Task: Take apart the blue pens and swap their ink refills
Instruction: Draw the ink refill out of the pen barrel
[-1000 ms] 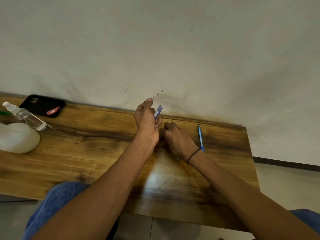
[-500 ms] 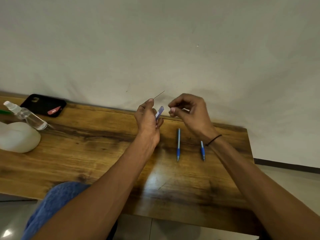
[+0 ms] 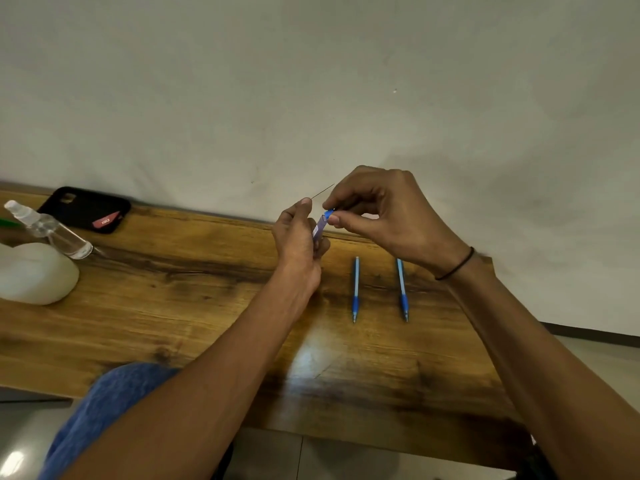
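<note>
Both hands raised above the wooden table (image 3: 173,299), working one small piece between them. My left hand (image 3: 298,240) holds a short translucent blue pen section (image 3: 320,226), fingers curled round its lower end; its long axis tilts up and to the right, toward the other hand. A thin dark refill (image 3: 323,191) slants out past my left thumb on the same upward-right line, its far end passing behind the right fingers. I cannot tell whether it sits inside the section or alongside it.

My right hand (image 3: 388,216) comes in from the right, thumb and forefinger pinched on the upper tip of the blue section, other fingers curled loosely above. So both grips are closed on the same piece, left low, right high, touching end to end along its axis.

I judge that any pull or twist has to run along that tilted line, and the right hand is placed to do it.

Two more blue pens (image 3: 355,289) lie flat on the table below the right wrist, side by side, well apart from each other, tips pointing toward me. Neither is touched.
</note>
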`<state>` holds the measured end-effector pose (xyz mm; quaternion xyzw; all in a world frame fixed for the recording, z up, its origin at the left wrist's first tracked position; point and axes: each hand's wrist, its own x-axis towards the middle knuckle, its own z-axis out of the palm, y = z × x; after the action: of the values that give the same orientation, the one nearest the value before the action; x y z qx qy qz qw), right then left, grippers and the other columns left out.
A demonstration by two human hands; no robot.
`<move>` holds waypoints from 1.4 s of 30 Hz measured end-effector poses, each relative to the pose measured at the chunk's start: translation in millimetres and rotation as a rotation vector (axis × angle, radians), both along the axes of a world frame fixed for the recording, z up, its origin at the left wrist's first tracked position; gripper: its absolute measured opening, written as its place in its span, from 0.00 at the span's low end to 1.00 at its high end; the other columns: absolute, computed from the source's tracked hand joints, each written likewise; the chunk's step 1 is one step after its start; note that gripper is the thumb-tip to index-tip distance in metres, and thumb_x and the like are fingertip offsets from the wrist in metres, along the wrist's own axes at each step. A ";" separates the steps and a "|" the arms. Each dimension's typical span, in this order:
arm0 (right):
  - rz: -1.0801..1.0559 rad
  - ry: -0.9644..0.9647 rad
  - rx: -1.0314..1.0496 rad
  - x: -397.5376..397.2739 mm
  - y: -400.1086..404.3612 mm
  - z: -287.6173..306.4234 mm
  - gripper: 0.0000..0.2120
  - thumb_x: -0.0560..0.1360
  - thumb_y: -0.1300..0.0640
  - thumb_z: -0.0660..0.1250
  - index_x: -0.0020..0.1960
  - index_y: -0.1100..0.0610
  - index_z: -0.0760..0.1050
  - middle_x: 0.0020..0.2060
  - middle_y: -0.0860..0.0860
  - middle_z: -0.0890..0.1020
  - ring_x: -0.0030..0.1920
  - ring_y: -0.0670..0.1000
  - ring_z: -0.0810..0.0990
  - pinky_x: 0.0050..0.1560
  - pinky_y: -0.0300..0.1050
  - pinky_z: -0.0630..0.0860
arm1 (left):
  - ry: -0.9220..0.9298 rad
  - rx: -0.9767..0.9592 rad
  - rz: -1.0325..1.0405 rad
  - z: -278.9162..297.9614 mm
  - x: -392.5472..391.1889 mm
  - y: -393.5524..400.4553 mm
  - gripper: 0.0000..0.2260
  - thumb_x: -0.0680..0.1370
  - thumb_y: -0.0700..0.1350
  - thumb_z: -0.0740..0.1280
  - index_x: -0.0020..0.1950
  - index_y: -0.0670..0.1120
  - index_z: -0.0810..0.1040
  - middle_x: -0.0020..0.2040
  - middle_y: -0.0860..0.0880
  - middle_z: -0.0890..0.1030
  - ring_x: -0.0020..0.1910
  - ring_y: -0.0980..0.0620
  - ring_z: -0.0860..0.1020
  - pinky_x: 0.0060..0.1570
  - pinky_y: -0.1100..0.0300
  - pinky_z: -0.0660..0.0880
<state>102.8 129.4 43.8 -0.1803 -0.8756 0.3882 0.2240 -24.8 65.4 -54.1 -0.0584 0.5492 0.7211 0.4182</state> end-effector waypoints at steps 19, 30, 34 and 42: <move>0.034 -0.129 0.170 0.0 -2.3 7.8 0.11 0.77 0.64 0.76 0.56 0.57 0.78 0.45 0.49 0.86 0.46 0.44 0.86 0.50 0.43 0.83 | 0.119 -0.076 0.022 6.1 3.8 -1.2 0.03 0.85 0.46 0.69 0.58 0.50 0.80 0.41 0.49 0.72 0.29 0.56 0.69 0.26 0.61 0.66; 0.027 -0.109 0.126 -0.7 -5.9 2.0 0.11 0.76 0.65 0.77 0.55 0.58 0.78 0.44 0.50 0.86 0.46 0.44 0.86 0.50 0.44 0.84 | 0.156 -0.069 0.017 6.7 7.7 0.9 0.03 0.85 0.47 0.68 0.52 0.51 0.79 0.40 0.48 0.72 0.31 0.54 0.70 0.25 0.62 0.66; -0.007 -0.029 -0.031 -2.3 -8.9 -7.4 0.14 0.74 0.65 0.79 0.56 0.59 0.78 0.46 0.50 0.86 0.48 0.46 0.87 0.52 0.41 0.85 | 0.089 -0.003 0.000 10.0 6.8 -0.9 0.06 0.85 0.46 0.67 0.61 0.47 0.80 0.47 0.42 0.76 0.34 0.52 0.75 0.26 0.62 0.71; -0.128 0.092 -0.088 -8.8 -24.7 -23.7 0.17 0.72 0.62 0.81 0.55 0.61 0.77 0.44 0.49 0.86 0.45 0.46 0.88 0.50 0.44 0.86 | 0.077 0.065 -0.002 12.6 3.7 -1.9 0.09 0.85 0.47 0.68 0.62 0.45 0.79 0.49 0.42 0.77 0.48 0.45 0.77 0.48 0.51 0.77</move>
<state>94.0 104.7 20.1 -0.2275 -0.8331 0.4192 0.2802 -21.2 63.5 -41.5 -0.0165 0.5412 0.7398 0.3994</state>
